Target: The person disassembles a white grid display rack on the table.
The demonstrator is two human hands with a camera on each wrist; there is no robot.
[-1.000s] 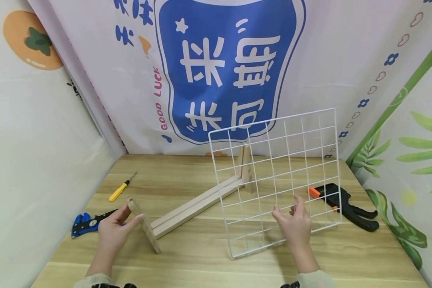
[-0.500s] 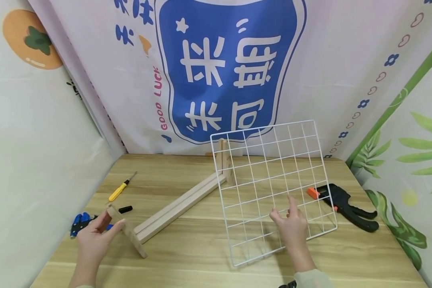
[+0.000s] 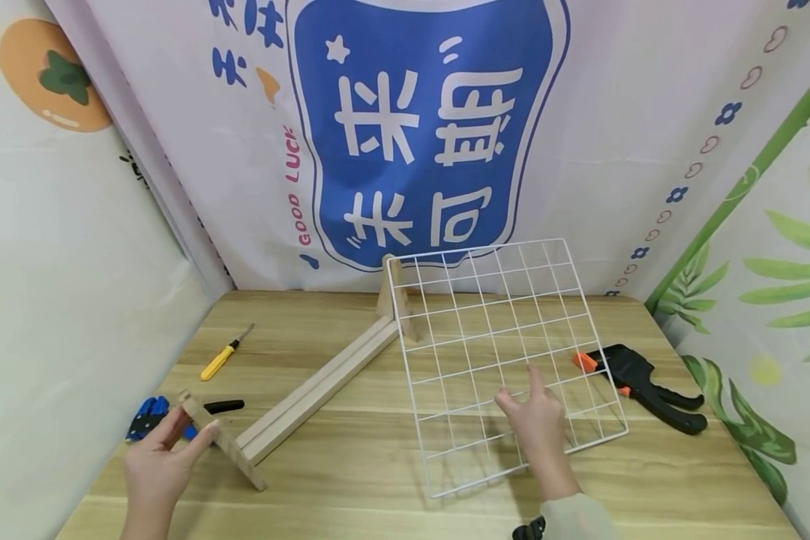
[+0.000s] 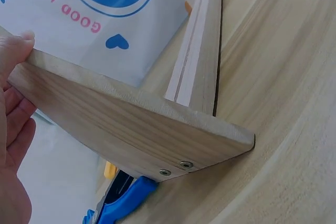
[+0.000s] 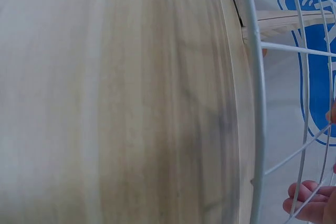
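Observation:
My left hand (image 3: 157, 471) pinches the near upright end board of a wooden frame (image 3: 313, 394), thumb on one face and fingers on the other. Two screw heads (image 4: 186, 165) show low on that board's outer face in the left wrist view. A grooved rail runs from it to a second upright at the back. My right hand (image 3: 538, 426) holds a white wire grid panel (image 3: 409, 375) by its lower part, fingers curled at the wires. The panel leans up, its upper left corner overlapping the far upright in the head view; whether they touch I cannot tell.
A blue and black hand tool (image 3: 150, 417), partly hidden, lies behind my left hand. Farther back is a yellow-handled screwdriver (image 3: 221, 361). On the right rests a black clamp (image 3: 651, 390) with orange pads, partly behind the grid. Printed cloth (image 3: 601, 150) surrounds the wooden table (image 3: 351, 495).
My left hand has drawn the wooden frame leftward and slightly nearer. The grid panel has come lower and left, tilting further back, with my right hand shifting slightly left.

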